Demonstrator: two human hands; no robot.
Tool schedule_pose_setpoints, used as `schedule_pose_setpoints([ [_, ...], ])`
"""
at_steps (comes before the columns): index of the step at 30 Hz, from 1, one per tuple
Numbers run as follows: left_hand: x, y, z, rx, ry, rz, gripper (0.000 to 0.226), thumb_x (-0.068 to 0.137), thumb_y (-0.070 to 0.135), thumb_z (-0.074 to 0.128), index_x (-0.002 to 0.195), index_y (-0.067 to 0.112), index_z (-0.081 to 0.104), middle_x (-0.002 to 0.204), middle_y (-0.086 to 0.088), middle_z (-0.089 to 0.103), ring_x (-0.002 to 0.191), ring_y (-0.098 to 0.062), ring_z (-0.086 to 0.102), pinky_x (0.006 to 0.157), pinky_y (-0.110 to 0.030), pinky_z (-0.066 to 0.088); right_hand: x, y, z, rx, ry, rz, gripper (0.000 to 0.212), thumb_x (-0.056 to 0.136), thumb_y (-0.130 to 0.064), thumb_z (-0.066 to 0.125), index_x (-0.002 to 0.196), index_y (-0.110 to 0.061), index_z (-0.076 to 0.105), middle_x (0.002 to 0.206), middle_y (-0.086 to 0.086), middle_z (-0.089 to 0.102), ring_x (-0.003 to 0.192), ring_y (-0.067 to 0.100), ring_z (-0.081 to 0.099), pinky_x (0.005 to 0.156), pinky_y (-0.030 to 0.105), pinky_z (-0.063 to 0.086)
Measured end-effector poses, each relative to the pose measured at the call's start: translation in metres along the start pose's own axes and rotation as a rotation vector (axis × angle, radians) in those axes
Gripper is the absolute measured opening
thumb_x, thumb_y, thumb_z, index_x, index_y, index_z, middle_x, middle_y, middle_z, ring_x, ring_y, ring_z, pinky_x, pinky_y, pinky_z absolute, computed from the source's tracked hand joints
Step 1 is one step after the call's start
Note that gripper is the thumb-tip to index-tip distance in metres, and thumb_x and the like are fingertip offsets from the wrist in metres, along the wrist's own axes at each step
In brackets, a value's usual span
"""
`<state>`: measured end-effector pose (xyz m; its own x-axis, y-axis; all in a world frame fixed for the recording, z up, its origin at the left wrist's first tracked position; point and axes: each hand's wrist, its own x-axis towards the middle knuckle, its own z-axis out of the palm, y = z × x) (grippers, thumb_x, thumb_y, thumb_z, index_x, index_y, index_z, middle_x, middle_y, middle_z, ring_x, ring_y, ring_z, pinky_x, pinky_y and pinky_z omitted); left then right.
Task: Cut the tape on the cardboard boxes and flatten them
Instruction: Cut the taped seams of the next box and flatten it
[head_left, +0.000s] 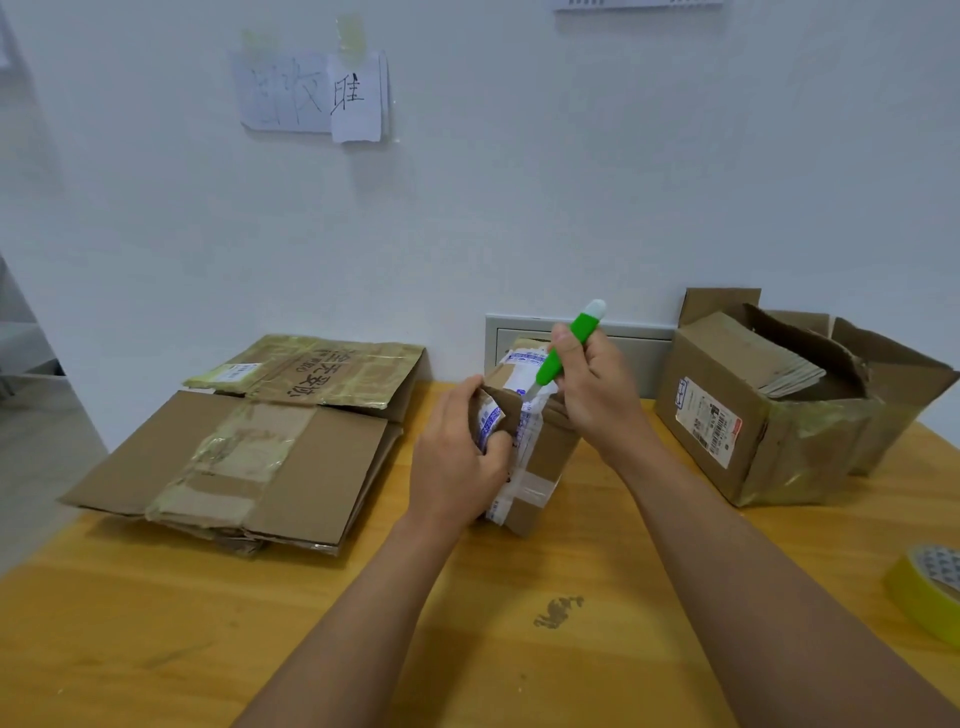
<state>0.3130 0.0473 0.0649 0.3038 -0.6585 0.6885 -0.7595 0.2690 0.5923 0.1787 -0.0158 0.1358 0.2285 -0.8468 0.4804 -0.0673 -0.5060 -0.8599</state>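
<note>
A small cardboard box (540, 457) with white and blue printed tape stands upright in the middle of the wooden table (208, 623). My left hand (457, 462) grips its near left flap, fingers curled over the edge. My right hand (597, 395) holds a green utility knife (569, 343), the blade end pointing down at the taped seam on the box's top. A stack of flattened cardboard boxes (249, 447) lies to the left.
An opened cardboard box (737, 415) with flat cardboard inside stands at the right, flaps raised. A yellow tape roll (927, 592) lies at the right edge. The white wall behind the table carries taped paper notes (311, 96) and a socket panel (639, 348).
</note>
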Motion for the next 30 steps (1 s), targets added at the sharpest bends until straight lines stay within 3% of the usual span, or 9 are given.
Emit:
schedule_pose_setpoints([
  [6, -0.002, -0.006, 0.000, -0.124, -0.029, -0.056, 0.055, 0.082, 0.028, 0.058, 0.134, 0.016, 0.048, 0.114, -0.002, 0.064, 0.101, -0.009, 0.064, 0.076, -0.036, 0.059, -0.005, -0.005, 0.003, -0.096, -0.093, -0.073, 0.042, 0.101, -0.043, 0.043, 0.088, -0.004, 0.054, 0.074, 0.021, 0.056, 0.070, 0.037, 0.055, 0.066, 0.052, 0.050],
  [10, -0.004, -0.008, 0.001, -0.074, -0.016, 0.018, 0.055, 0.085, 0.029, 0.062, 0.135, 0.010, 0.049, 0.120, -0.003, 0.062, 0.108, -0.014, 0.061, 0.086, -0.035, 0.055, -0.005, -0.007, 0.009, -0.148, -0.118, -0.092, 0.039, 0.100, -0.040, 0.045, 0.086, -0.006, 0.058, 0.066, 0.004, 0.057, 0.057, 0.008, 0.051, 0.058, 0.034, 0.044],
  [12, -0.005, -0.010, 0.002, -0.051, -0.011, 0.053, 0.054, 0.088, 0.028, 0.063, 0.135, 0.006, 0.049, 0.127, -0.007, 0.059, 0.116, -0.019, 0.058, 0.093, -0.039, 0.053, -0.004, -0.007, 0.010, -0.159, -0.131, -0.103, 0.040, 0.098, -0.043, 0.046, 0.088, -0.007, 0.062, 0.066, -0.001, 0.060, 0.058, 0.006, 0.054, 0.058, 0.030, 0.045],
  [15, -0.005, -0.012, 0.002, -0.036, -0.010, 0.061, 0.056, 0.092, 0.033, 0.065, 0.139, 0.009, 0.045, 0.131, -0.007, 0.056, 0.119, -0.019, 0.056, 0.092, -0.041, 0.054, -0.005, -0.008, 0.007, -0.007, -0.092, -0.076, 0.044, 0.095, -0.046, 0.046, 0.097, -0.006, 0.065, 0.072, 0.001, 0.064, 0.065, 0.018, 0.058, 0.060, 0.036, 0.048],
  [18, -0.003, -0.008, -0.001, 0.027, -0.008, 0.102, 0.056, 0.094, 0.044, 0.062, 0.143, 0.025, 0.040, 0.144, -0.003, 0.046, 0.123, -0.015, 0.054, 0.081, -0.031, 0.057, -0.007, -0.013, 0.003, 0.166, 0.005, -0.073, 0.031, 0.097, -0.036, 0.049, 0.102, -0.010, 0.064, 0.078, 0.004, 0.066, 0.072, 0.009, 0.062, 0.066, 0.024, 0.051],
  [21, 0.001, -0.004, -0.001, 0.114, -0.027, 0.138, 0.046, 0.095, 0.050, 0.054, 0.138, 0.035, 0.045, 0.153, 0.001, 0.037, 0.123, -0.015, 0.053, 0.072, -0.024, 0.050, -0.010, -0.012, -0.003, 0.194, 0.054, -0.091, 0.032, 0.090, -0.046, 0.048, 0.107, -0.023, 0.064, 0.084, 0.001, 0.067, 0.085, 0.010, 0.067, 0.080, 0.035, 0.056],
  [23, 0.004, -0.006, 0.001, 0.101, -0.052, 0.135, 0.044, 0.098, 0.042, 0.056, 0.140, 0.033, 0.048, 0.154, 0.000, 0.034, 0.127, -0.016, 0.050, 0.079, -0.025, 0.048, -0.014, -0.006, -0.009, 0.091, 0.050, -0.132, 0.029, 0.090, -0.049, 0.047, 0.108, -0.033, 0.061, 0.091, -0.003, 0.069, 0.091, 0.012, 0.067, 0.080, 0.044, 0.057],
  [27, 0.010, -0.016, 0.003, 0.048, -0.030, 0.075, 0.044, 0.098, 0.027, 0.050, 0.143, 0.028, 0.051, 0.148, -0.011, 0.033, 0.135, -0.026, 0.042, 0.101, -0.033, 0.044, -0.028, 0.012, -0.014, -0.042, 0.049, -0.189, 0.025, 0.095, -0.039, 0.050, 0.117, -0.034, 0.060, 0.092, -0.004, 0.073, 0.090, 0.004, 0.068, 0.080, 0.033, 0.057],
  [30, 0.010, -0.013, 0.004, 0.074, -0.034, 0.047, 0.052, 0.099, 0.022, 0.045, 0.151, 0.027, 0.039, 0.134, -0.008, 0.039, 0.120, -0.023, 0.049, 0.091, -0.033, 0.049, -0.033, 0.014, -0.010, -0.075, 0.037, -0.251, 0.019, 0.098, -0.032, 0.052, 0.114, -0.041, 0.059, 0.094, -0.003, 0.073, 0.091, 0.007, 0.069, 0.081, 0.034, 0.057],
])
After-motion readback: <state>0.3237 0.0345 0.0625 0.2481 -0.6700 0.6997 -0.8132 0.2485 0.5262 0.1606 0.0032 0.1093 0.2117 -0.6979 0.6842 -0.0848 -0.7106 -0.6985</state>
